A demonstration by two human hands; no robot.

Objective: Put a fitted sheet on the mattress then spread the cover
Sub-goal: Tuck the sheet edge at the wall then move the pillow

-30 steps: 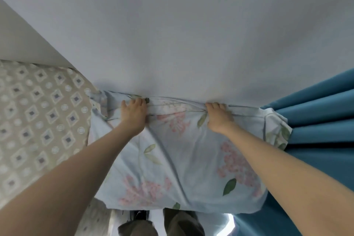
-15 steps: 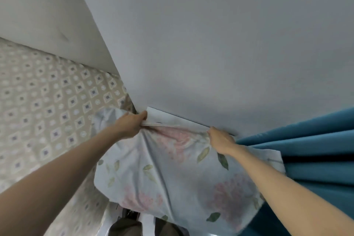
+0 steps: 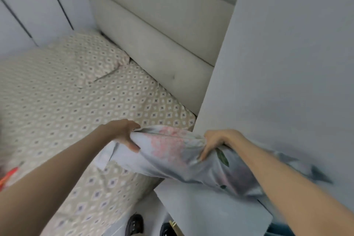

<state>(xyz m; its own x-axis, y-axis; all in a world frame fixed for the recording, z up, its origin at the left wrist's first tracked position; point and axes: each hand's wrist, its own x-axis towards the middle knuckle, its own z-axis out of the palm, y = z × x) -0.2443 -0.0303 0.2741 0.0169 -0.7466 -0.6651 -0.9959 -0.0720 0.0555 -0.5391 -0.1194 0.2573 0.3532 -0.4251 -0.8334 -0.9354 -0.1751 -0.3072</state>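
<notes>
This is a bedroom in a home. A bed (image 3: pixel 47 92) fills the left side, covered in a beige sheet (image 3: pixel 134 90) printed with small diamonds. A pillow (image 3: pixel 95 59) in the same print lies at its head, against a tall padded headboard (image 3: pixel 153 30) in pale grey. A plain pale wall (image 3: pixel 287 63) stands at the right, pale panels (image 3: pixel 28 5) with dark seams rise behind the bed, and a floral cloth (image 3: pixel 172 151) hangs above the bed's near corner

Both bare forearms reach forward from the lower corners, drawing closer toward the middle. The left hand (image 3: pixel 124 133) curls fingers and thumb round a bunched edge of the floral cloth (image 3: pixel 172 151). The right hand (image 3: pixel 216 141), knuckles up, grips the same cloth nearby.
</notes>
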